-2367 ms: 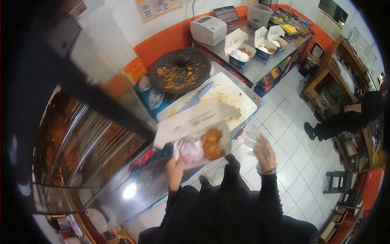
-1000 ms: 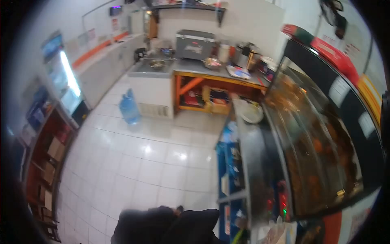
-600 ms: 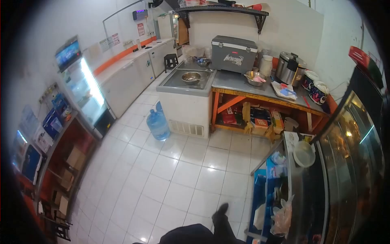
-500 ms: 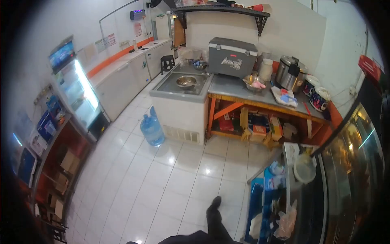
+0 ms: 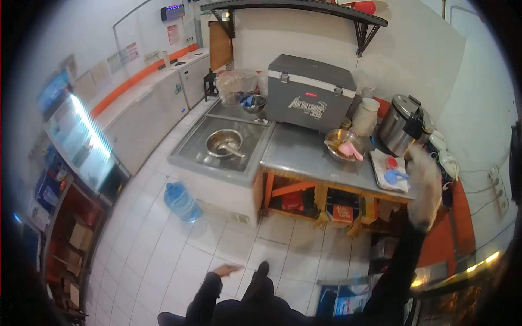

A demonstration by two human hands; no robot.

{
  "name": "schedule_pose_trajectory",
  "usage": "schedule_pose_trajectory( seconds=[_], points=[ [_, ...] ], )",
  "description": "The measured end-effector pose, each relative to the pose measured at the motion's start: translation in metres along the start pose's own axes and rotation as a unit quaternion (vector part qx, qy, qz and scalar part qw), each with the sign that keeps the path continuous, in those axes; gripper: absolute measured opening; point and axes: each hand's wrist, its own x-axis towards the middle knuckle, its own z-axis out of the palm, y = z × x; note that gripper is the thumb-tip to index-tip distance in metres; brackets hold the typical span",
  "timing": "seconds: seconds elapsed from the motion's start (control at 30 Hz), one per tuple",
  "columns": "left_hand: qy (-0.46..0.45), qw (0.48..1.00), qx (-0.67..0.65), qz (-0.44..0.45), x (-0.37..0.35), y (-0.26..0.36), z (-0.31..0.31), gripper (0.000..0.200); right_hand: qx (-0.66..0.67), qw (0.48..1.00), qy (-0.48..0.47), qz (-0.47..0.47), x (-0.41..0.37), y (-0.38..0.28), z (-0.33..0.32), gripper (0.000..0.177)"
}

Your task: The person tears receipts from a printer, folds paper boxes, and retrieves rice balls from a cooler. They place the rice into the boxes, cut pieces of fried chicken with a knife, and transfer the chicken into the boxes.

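Note:
My left hand (image 5: 227, 269) hangs low over the tiled floor with its fingers stretched out, holding nothing that I can see. My right hand (image 5: 427, 187), pale and smeared by motion, is raised at the right end of the steel counter; its fingers cannot be made out. Nearest to it is a cloth-lined tray (image 5: 378, 176) with a blue scoop (image 5: 395, 176) and a small red item (image 5: 391, 162). Behind stands a large steel pot (image 5: 396, 124). Further left, a metal bowl (image 5: 336, 142) holds a pink-handled utensil (image 5: 350, 150).
A grey cool box (image 5: 310, 92) stands on the counter (image 5: 293, 149). On the glass-topped chest freezer (image 5: 215, 198) sits a steel bowl (image 5: 217, 137) with a spoon. A blue water jug (image 5: 182, 202) stands on the floor. A black shelf bracket (image 5: 365, 35) projects overhead.
Both hands have come into view, the right one reaching out over the counter's end. The view has moved closer to the counter and freezer.

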Motion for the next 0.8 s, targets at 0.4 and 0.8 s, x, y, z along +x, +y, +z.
schedule_pose_trajectory(
  seconds=[0.4,0.8],
  points=[
    [0.280,0.776,0.032,0.565,0.119,0.574,-0.281,0.024,-0.426,0.706,0.108,-0.556,0.484,0.058,0.118,0.009],
    [0.436,0.458,0.129,0.764,0.139,0.868,-0.392,0.018,-0.327,0.736,0.037,-0.592,0.714,0.156,0.300,0.025]
  ],
)
